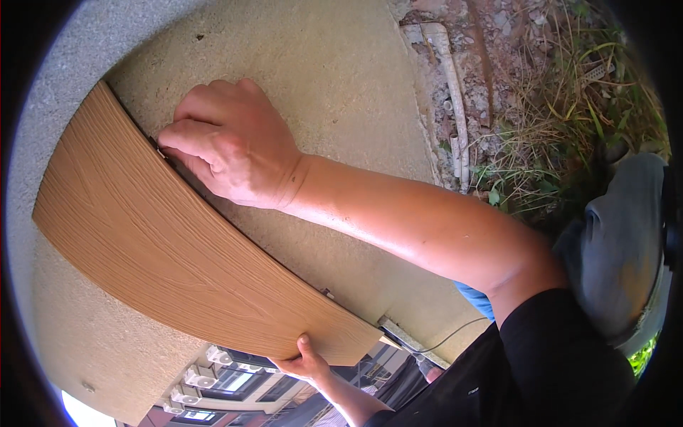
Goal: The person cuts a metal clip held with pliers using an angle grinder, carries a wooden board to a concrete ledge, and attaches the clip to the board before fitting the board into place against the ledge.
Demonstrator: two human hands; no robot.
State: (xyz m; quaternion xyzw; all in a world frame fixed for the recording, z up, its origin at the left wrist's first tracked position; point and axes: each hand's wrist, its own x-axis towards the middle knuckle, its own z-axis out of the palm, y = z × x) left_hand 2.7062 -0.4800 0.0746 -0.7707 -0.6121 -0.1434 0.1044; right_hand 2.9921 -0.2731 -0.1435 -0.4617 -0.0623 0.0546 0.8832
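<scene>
A long brown wood-grain board (192, 242) lies along a rough beige wall, running from upper left to lower middle. At its lower end my left hand (306, 364) grips the edge, thumb on the grained face and fingers hidden behind. My right hand (231, 146) is closed in a pinch at the board's upper edge near the far end. A tiny dark metallic bit shows at those fingertips, mostly covered, and I cannot make out what it is. Another small metal piece (327, 292) sits on the same edge, closer to my left hand.
The wall (341, 78) surrounds the board. A greyish strip (402, 334) and a thin cable (455, 331) lie beyond its near end. Rubble with a pale pipe (452, 85) and grass (548, 135) are at right, beside a grey-blue trouser leg (619, 242). Air-conditioner units (200, 375) hang on a building below.
</scene>
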